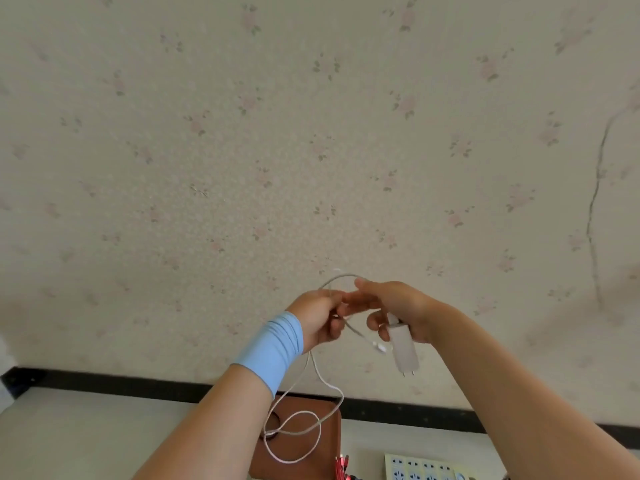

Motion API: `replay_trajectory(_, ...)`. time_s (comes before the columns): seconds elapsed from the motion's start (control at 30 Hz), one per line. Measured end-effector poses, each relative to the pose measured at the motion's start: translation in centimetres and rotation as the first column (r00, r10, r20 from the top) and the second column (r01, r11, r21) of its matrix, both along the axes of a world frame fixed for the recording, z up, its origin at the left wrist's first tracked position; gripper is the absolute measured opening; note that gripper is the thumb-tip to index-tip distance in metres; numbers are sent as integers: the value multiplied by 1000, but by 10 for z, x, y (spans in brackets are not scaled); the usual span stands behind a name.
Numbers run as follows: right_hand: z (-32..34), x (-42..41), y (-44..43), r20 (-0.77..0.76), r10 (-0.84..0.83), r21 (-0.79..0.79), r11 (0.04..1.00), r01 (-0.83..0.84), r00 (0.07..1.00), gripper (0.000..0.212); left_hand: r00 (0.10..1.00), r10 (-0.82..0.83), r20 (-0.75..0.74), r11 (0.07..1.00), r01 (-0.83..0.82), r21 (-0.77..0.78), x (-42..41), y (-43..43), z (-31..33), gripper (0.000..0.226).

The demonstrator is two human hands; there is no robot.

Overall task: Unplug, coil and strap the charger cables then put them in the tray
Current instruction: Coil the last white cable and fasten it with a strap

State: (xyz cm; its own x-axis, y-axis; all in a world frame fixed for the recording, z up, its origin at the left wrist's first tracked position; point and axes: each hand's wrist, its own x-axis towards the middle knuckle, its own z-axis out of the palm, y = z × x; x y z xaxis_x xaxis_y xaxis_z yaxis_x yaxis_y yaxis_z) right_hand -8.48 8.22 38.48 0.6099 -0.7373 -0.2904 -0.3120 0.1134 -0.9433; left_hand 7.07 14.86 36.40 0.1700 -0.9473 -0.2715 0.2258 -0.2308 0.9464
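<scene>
White charger cable, centre of the frame, raised before floral wallpaper. The left hand, with a blue wristband, curls its fingers around the upper loop. The right hand grips the white adapter, prongs pointing down. Slack loops hang over a brown tray at the lower centre. Red cables and a power strip lie at the bottom edge.

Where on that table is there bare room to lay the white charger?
The widest bare patch of table lies left of the brown tray, below the black baseboard. A narrower strip shows right of the tray, behind the power strip. Between tray and power strip it is crowded with red cables, and the white cable dangles over the tray.
</scene>
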Motion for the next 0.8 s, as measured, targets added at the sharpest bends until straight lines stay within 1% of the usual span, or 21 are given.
replay_trajectory(0.03,-1,-1,2,-66,60,-14,998,-61,996,44,985,74,-154,997,-77,-15,3,-3,0,17)
replay_trajectory(0.07,-1,-2,4,-116,116,-8,993,-118,986,46,954,123,-272,991,-133,-20,5,-6,1,17)
replay_trajectory(0.13,-1,-1,8,-164,208,40,978,-205,964,49,888,173,-426,979,-203,-26,8,-9,1,18)
replay_trajectory(0.2,1,0,10,-213,261,35,965,-259,942,47,838,203,-506,966,-255,-35,9,-11,0,20)
replay_trajectory(0.3,1,1,11,-263,248,-24,964,-263,932,47,797,258,-546,950,-313,-9,11,-11,1,22)
replay_trajectory(0.37,1,1,10,-233,219,-43,971,-235,948,51,806,271,-527,953,-302,28,12,-9,1,19)
replay_trajectory(0.47,1,3,9,-111,198,13,980,-197,974,58,838,231,-495,968,-251,26,10,-6,3,12)
replay_trajectory(0.57,1,4,9,-61,203,19,979,-202,977,50,861,182,-474,969,-239,-61,8,-4,6,10)
replay_trajectory(0.63,2,3,10,-62,222,-4,975,-223,973,42,894,172,-415,966,-235,-105,10,-1,9,15)
replay_trajectory(0.67,3,3,10,-63,229,-18,973,-230,971,39,924,166,-345,969,-217,-115,12,1,10,18)
replay_trajectory(0.73,3,3,10,-53,216,-40,975,-218,975,36,981,145,-127,980,-159,-115,17,6,12,20)
replay_trajectory(0.8,1,3,7,-34,179,-55,982,-181,983,35,989,118,90,988,-108,-111,21,10,14,19)
